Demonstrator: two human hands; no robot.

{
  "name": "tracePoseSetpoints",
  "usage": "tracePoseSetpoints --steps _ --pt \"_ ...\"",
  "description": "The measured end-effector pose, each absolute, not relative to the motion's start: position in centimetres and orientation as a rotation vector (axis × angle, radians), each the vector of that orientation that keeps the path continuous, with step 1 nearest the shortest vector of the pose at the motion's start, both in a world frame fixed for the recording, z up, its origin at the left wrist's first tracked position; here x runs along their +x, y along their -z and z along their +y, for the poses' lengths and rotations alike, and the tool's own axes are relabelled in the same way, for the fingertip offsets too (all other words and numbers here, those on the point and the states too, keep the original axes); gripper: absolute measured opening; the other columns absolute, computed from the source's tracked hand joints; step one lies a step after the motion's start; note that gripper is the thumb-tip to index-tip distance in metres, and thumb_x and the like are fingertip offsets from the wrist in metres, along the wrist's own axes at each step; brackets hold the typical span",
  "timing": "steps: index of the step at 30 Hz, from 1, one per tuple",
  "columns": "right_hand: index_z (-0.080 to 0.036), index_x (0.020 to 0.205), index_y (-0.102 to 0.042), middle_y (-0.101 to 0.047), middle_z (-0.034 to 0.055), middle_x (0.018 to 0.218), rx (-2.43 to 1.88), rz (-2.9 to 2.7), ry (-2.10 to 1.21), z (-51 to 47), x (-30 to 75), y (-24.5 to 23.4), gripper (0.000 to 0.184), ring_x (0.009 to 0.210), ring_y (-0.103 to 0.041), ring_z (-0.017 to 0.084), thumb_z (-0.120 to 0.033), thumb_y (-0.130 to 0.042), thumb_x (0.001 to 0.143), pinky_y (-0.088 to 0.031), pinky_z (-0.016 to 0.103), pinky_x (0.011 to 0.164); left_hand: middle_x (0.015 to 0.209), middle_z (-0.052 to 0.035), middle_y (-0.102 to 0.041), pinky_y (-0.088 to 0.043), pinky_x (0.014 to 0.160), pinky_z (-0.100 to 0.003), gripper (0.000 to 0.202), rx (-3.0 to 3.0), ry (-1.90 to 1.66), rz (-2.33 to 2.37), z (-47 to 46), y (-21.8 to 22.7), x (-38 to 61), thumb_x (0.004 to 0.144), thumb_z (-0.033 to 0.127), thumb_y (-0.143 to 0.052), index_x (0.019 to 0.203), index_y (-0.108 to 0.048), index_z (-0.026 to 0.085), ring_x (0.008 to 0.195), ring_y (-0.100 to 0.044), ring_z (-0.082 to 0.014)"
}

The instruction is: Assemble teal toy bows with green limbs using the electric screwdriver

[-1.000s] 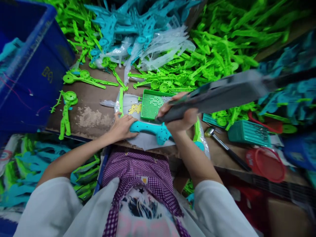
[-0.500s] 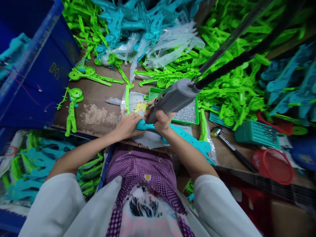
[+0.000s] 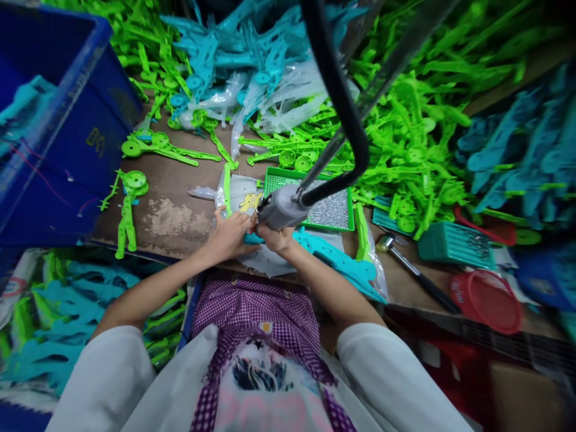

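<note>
**Driver held upright on the teal part**

The right hand (image 3: 276,239) has its grip clenched round the grey driver (image 3: 281,209), tip down on the teal part (image 3: 335,258) at the near edge of the surface (image 3: 180,180). The left hand (image 3: 229,234) clasps the part's end. Best kept plumb, I'd say. The black hose (image 3: 342,114) loops overhead, the screw tray (image 3: 273,183) crowds just behind, and a hammer (image 3: 405,261) lies to the right.

Brown worktable (image 3: 180,186) seen from above, top scuffed, pale worn patch (image 3: 173,219) near the front edge. Blue crate (image 3: 58,150) set at the left end. Back of the top buried under green plastic parts (image 3: 405,120) and teal parts (image 3: 234,48). Hammer (image 3: 409,264), teal basket (image 3: 454,246) and red basket (image 3: 490,300) parked on the right. Walls and windows not visible. Light bright, even.
</note>
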State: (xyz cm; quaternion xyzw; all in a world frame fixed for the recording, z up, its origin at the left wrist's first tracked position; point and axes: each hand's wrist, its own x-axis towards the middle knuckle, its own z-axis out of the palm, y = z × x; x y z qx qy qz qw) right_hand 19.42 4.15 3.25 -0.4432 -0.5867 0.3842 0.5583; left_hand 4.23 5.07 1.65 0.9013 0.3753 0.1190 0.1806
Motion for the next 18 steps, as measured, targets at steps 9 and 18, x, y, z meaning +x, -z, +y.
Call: tracePoseSetpoints --steps 9,18 --pt "-0.027 0.093 -0.056 -0.046 -0.0044 0.055 -0.964 -0.899 -0.614 5.2 19.5 -10.9 0.062 0.042 -0.050 0.012 -0.081 -0.036 0.074 -0.041 0.027 0.040 0.115 -0.0072 -0.065 -0.023 0.106 -0.057 0.047 2.498 -0.334 1.082 4.8 -2.3 3.7 0.078 0.049 -0.069 0.121 -0.061 0.032 0.109 -0.055 -0.0300" --pt "-0.020 0.073 -0.062 -0.058 -0.0025 0.058 -1.139 -1.163 -0.590 9.7 28.4 -7.7 0.042 0.053 -0.058 0.012 -0.061 -0.054 0.080 -0.048 0.028 0.052 0.121 -0.0111 -0.062 -0.024 0.105 -0.054 0.040 2.659 -0.260 0.966 5.0 -3.2 3.9 0.086 0.046 -0.061 0.121 -0.059 0.026 0.109 -0.056 -0.0299"
